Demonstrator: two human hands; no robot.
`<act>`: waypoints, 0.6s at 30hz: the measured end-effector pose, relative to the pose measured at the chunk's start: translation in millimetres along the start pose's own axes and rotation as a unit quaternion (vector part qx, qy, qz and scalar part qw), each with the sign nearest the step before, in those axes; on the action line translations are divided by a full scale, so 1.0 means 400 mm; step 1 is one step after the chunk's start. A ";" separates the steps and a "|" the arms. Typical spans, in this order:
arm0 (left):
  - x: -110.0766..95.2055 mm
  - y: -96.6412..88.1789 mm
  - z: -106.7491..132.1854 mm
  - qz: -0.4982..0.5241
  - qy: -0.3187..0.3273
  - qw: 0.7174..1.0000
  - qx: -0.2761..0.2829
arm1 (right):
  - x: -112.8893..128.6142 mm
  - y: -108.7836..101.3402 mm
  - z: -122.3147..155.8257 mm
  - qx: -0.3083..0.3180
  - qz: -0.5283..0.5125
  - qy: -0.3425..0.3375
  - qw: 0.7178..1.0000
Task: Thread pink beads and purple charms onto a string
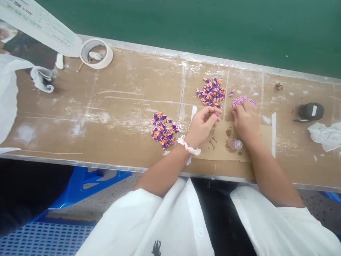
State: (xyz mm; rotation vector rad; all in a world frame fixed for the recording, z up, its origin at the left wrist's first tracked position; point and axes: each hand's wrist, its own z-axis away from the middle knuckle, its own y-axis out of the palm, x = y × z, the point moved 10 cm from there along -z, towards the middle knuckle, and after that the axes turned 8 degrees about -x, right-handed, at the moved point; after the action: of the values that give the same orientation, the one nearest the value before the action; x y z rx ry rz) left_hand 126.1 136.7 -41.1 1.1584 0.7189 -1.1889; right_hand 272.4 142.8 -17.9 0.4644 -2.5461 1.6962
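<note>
My left hand [203, 125], with a pale scrunchie [188, 145] at its wrist, is closed in a pinch over the brown card [223, 153]; whatever is between its fingertips is too small to make out. At the near edge of a heap of tiny pink beads [243, 100], the fingers of my right hand [247, 119] are pressed together, and their tips are partly hidden. Small purple, orange and pink figures lie in one pile [211, 92] just beyond my left hand and another pile [163, 131] to its left. A single figure [231, 93] sits beside the beads.
A small clear container [234, 143] stands on the card among dark wet spots. White tape strips [274, 135] hold the card's sides. Farther right are a black rounded object [311, 112] and crumpled white material [326, 136]. A tape roll [96, 53] lies at the back left.
</note>
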 end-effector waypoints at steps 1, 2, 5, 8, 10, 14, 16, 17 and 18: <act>0.001 0.005 0.004 -0.012 0.003 1.000 0.008 | -0.003 -0.002 -0.001 -0.004 -0.006 0.005 1.000; 0.002 0.009 0.008 -0.025 0.008 1.000 0.016 | -0.004 -0.011 -0.002 -0.013 -0.022 0.008 1.000; -0.002 0.023 0.023 -0.057 0.035 0.997 0.041 | 0.002 -0.066 -0.004 -0.047 -0.135 0.016 0.990; -0.003 0.047 0.044 -0.058 0.051 0.994 0.083 | 0.036 -0.123 0.007 -0.029 -0.280 0.003 0.959; 0.001 0.062 0.057 -0.053 0.048 0.992 0.108 | 0.066 -0.149 0.021 0.000 -0.340 -0.017 0.940; 0.008 0.081 0.071 -0.041 0.032 0.990 0.133 | 0.108 -0.175 0.046 0.029 -0.368 -0.054 0.928; 0.011 0.090 0.076 -0.018 0.017 0.989 0.146 | 0.124 -0.182 0.053 0.026 -0.357 -0.079 0.931; 0.013 0.093 0.079 -0.006 0.005 0.988 0.152 | 0.130 -0.187 0.055 0.020 -0.346 -0.091 0.933; 0.018 0.097 0.081 0.004 -0.009 0.987 0.157 | 0.135 -0.193 0.057 0.010 -0.334 -0.102 0.937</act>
State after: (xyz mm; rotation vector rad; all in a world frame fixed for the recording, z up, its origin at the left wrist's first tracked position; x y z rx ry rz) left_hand 160.4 102.1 -26.2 1.4074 0.5224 -1.3364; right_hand 244.8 82.9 53.0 1.3766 -2.0982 1.4560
